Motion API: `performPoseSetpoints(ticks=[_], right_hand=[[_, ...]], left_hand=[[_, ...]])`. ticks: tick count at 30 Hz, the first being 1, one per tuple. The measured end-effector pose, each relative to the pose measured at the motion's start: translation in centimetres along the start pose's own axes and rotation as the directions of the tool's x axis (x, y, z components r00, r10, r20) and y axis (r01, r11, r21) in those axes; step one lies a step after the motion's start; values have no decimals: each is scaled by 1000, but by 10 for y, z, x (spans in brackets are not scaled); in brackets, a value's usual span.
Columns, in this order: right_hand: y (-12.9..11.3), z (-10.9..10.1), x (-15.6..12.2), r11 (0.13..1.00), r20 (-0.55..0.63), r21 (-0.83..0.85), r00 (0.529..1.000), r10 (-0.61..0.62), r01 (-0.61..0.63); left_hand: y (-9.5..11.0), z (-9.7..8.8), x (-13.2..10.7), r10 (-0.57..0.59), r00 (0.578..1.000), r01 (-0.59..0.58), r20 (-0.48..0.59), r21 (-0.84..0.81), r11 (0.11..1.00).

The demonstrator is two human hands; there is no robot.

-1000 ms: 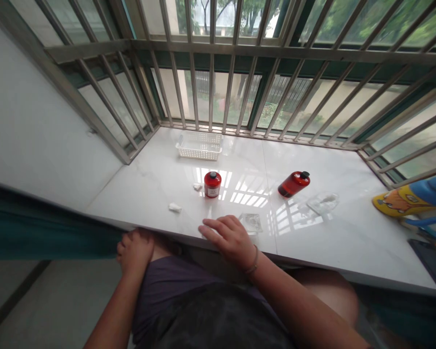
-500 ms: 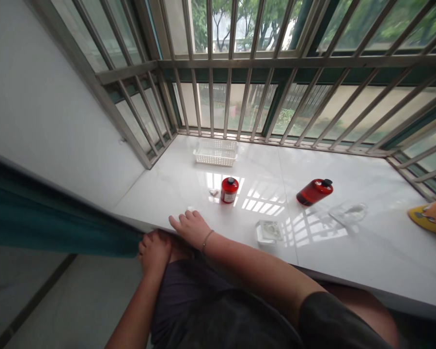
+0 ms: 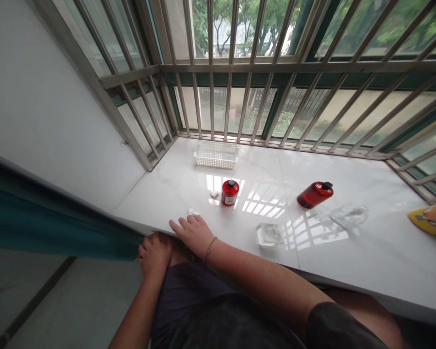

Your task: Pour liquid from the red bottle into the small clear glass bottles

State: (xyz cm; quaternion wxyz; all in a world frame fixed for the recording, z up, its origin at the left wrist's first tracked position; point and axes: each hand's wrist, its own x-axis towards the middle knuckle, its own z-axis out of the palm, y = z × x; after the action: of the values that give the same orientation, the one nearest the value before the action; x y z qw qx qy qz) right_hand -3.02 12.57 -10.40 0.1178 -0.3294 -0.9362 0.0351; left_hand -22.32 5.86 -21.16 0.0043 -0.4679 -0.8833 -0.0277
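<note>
Right hand [image 3: 193, 234] lies open and relaxed on the marble window sill [image 3: 366, 261], its fingertips just beside a white tissue scrap [image 3: 193, 212] near the front edge. Left hand [image 3: 154, 254] curls at that edge; whether it grips anything cannot be told. Farther along stand a red jar [image 3: 229, 192] and a glass dish [image 3: 269, 235], with a red bottle [image 3: 315, 195] lying on its side.

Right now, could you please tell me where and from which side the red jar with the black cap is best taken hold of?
Probably around the middle of the red jar, coming from the near side with the right hand. It stands upright on the marble sill, and its straight, round wall should suit a wrap of fingers and thumb below the black cap.
</note>
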Motion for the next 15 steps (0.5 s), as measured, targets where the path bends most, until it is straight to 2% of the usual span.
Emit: performPoseSetpoints(ticks=[2, 4, 6, 9, 12, 15], right_hand=[[12, -19, -3, 998, -34, 1, 997, 70, -70], [34, -44, -5, 983, -88, -6, 979, 183, -185], [67, -68, -8, 940, -154, -17, 929, 335, -342], [117, -96, -15, 846, -208, -22, 830, 517, -533], [151, -106, -25, 801, -165, -10, 791, 590, -599], [163, -105, -31, 794, -123, 8, 787, 605, -608]], left_hand=[[-1, 0, 1, 1, 1000, -1, 4, -1, 1000], [-1, 0, 2, 2, 1000, -2, 8, -4, 1000], [-1, 0, 3, -1, 1000, 2, 15, -12, 1000], [-1, -2, 4, -12, 1000, 12, 22, -28, 1000], [0, -3, 4, -20, 999, 21, 28, -40, 999], [0, -3, 3, -17, 999, 19, 31, -61, 998]])
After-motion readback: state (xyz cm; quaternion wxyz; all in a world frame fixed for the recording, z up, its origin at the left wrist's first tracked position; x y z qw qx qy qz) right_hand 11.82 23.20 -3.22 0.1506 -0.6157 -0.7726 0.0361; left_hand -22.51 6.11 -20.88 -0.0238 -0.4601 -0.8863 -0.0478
